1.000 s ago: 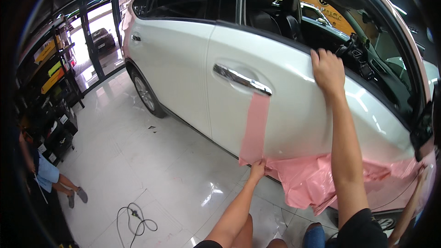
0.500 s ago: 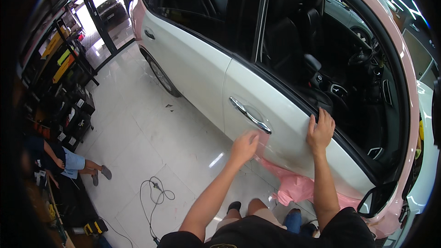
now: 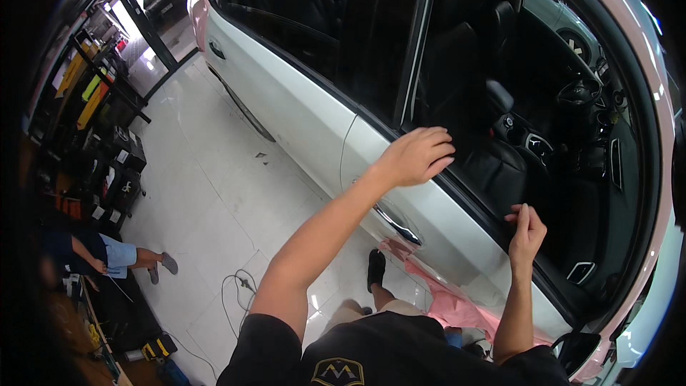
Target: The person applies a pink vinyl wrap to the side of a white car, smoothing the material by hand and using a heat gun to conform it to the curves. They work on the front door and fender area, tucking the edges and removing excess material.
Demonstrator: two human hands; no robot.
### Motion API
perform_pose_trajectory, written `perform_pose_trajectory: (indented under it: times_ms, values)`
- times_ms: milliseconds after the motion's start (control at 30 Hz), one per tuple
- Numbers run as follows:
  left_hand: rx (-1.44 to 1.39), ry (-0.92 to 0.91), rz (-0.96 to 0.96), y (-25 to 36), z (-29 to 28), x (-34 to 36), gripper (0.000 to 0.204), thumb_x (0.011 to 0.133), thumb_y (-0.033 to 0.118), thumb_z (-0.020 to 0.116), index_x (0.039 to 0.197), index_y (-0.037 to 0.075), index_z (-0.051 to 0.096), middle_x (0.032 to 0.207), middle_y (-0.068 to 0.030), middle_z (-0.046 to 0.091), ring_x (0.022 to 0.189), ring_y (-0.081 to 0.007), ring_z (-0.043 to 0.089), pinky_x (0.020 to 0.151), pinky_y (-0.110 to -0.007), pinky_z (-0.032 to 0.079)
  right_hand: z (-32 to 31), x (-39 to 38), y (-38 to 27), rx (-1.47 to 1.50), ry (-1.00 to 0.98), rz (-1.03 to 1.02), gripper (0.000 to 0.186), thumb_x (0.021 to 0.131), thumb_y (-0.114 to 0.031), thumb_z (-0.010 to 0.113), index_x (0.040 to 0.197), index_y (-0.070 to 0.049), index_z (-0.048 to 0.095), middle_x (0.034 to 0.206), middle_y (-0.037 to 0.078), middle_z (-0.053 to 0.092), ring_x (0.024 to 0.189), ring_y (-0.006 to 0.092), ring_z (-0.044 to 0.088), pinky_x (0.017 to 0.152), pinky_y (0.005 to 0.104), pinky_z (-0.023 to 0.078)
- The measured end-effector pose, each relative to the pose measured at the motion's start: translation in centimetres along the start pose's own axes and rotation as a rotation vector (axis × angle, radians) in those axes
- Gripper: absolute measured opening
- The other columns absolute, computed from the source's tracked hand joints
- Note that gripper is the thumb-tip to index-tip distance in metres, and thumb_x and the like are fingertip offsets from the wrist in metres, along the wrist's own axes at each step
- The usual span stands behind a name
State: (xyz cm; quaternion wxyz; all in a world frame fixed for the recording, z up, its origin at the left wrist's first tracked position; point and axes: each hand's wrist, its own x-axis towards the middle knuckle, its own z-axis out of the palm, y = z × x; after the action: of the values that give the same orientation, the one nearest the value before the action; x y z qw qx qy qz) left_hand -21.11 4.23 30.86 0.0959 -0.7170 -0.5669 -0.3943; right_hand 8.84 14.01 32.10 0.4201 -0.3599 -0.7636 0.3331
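Note:
My left hand (image 3: 421,157) is above the front door's window sill, thumb apart from loosely bent fingers, with nothing visible in it. Farther along the same sill, my right hand (image 3: 527,236) is raised at the open window, fingers partly bent and apart, and nothing shows in it. The white front door (image 3: 464,225) has a chrome door handle (image 3: 399,221), partly covered by my left forearm. Pink film (image 3: 457,307) hangs crumpled along the door's lower part, its upper edge reaching just below the handle. My body hides some of it.
A black side mirror (image 3: 576,354) stands near my right arm. On the tiled floor lies a coiled cable (image 3: 239,289). At left, another person (image 3: 118,254) is beside black cases (image 3: 118,186) and a shelf. Dark seats (image 3: 457,64) show inside the car.
My left hand has risen from the film below the handle to the window sill. My right hand has lifted off the sill, its fingers bending. The view has shifted.

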Motion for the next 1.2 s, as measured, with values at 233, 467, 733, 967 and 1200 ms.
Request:
perform_pose_trajectory:
  times_ms: [233,467,733,967,1200]
  values:
    - [0.04,-0.129,-0.344,-2.9,3.1,2.3,0.03,0.092,0.028,0.063,0.109,0.003,0.068,0.132,-0.0169,0.059,0.128,-0.0336,0.053,0.105,-0.041,0.046,11.3,9.0,-11.0,0.467,-0.809,-0.471,0.053,0.095,-0.036,0.051,0.051,-0.007,0.047,0.044,0.002,0.042,0.041,0.016,0.044,0.046,0.0307,0.035]
    - [-0.411,-0.177,-0.389,-3.2,1.0,2.1,0.049,0.093,0.026,0.061,0.135,0.004,0.052,0.131,-0.0187,0.058,0.121,-0.0286,0.058,0.101,-0.045,0.046,28.0,14.1,-18.7,0.727,-1.045,-0.443,0.046,0.096,-0.026,0.052,0.057,-0.003,0.044,0.051,0.003,0.039,0.048,0.0133,0.037,0.05,0.0311,0.03]
    - [-0.198,0.098,-0.315,-3.6,8.7,0.2,0.046,0.091,0.031,0.055,0.12,-0.005,0.058,0.127,-0.0301,0.058,0.126,-0.0444,0.051,0.11,-0.051,0.038,33.6,10.8,-12.4,0.359,-1.378,-0.45,0.033,0.091,-0.009,0.051,0.062,0.0,0.039,0.053,0.013,0.035,0.046,0.0268,0.038,0.049,0.0372,0.033]
    - [0.095,0.06,-0.089,-4.3,7.0,0.4,0.037,0.092,0.037,0.057,0.099,0.002,0.066,0.095,-0.0177,0.068,0.095,-0.0332,0.065,0.087,-0.043,0.05,33.4,10.9,-17.0,0.414,-1.188,-0.728,0.029,0.083,-0.003,0.053,0.058,-0.003,0.04,0.052,0.01,0.039,0.045,0.0274,0.045,0.045,0.0377,0.037]
    - [-0.075,-0.091,-0.205,-4.2,5.7,1.8,0.033,0.095,0.037,0.06,0.092,0.005,0.067,0.088,-0.0116,0.068,0.09,-0.0259,0.065,0.081,-0.039,0.05,33.9,10.1,-15.3,0.528,-0.981,-0.75,0.024,0.075,0.001,0.055,0.056,-0.001,0.039,0.053,0.009,0.032,0.043,0.0284,0.034,0.042,0.0379,0.026]
